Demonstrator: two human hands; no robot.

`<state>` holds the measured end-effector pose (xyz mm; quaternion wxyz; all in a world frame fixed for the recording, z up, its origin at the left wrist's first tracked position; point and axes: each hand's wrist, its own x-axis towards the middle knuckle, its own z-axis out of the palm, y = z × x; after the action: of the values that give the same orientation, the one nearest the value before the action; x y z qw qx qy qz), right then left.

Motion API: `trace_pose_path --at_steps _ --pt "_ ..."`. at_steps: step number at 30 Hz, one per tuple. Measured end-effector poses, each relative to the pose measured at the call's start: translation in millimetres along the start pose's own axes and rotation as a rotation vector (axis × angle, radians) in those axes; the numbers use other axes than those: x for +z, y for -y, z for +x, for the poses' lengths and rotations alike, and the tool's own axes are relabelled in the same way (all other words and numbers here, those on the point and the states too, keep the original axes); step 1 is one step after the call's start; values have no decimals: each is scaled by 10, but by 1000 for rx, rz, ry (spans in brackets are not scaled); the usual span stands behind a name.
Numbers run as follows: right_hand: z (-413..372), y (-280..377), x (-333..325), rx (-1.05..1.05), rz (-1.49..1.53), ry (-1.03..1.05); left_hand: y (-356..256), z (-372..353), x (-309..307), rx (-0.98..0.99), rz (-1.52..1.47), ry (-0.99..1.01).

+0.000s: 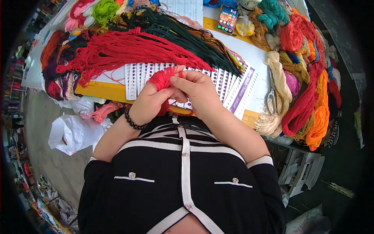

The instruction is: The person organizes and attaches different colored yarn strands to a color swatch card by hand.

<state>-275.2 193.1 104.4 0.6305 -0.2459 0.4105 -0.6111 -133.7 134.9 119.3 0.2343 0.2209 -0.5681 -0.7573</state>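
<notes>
My left hand (151, 102), with a beaded bracelet at its wrist, is closed around a bundle of red thread (160, 80) in front of my body. My right hand (199, 89) meets it at the fingertips and pinches a red strand of that bundle. More red thread hangs below the hands, partly hidden by them. Just beyond lie white cards with punched holes (133, 82), fanned along the table edge. A long spread of red skeins (128, 50) and dark green skeins (171, 29) lies across the cards.
Scissors (271, 102) rest on cream yarn (274, 66) at the right. Orange yarn (320, 111) hangs over the table's right edge. A phone (227, 19) lies at the back. Left of the table are a white plastic bag (76, 134) and multicoloured skeins (58, 74).
</notes>
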Motion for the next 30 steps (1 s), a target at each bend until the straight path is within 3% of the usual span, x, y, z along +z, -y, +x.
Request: trace_pose_path --at_steps 5,8,17,20,21,23,25,26,30 --pt "-45 25 44 -29 44 -89 -82 -30 -104 -142 -29 -55" --pt "-69 52 22 -18 64 -22 -53 -28 -77 -107 -115 -95" --pt "-77 42 3 -19 53 -84 -3 -12 -64 -56 -290 -117" --pt "-44 80 -52 -59 196 -76 12 20 -92 42 -224 -196" --pt "-26 133 -81 -45 369 -61 16 21 -135 41 -224 -195" --pt "-15 153 -130 -29 542 -45 13 5 -236 9 -260 -51" --pt "-18 154 -126 12 375 70 -25 5 -146 -34 -332 10" --pt "-41 135 -45 40 184 -69 13 18 -139 -27 -262 24" --pt "-23 42 31 -9 12 -2 35 35 -2 -33 -157 3"
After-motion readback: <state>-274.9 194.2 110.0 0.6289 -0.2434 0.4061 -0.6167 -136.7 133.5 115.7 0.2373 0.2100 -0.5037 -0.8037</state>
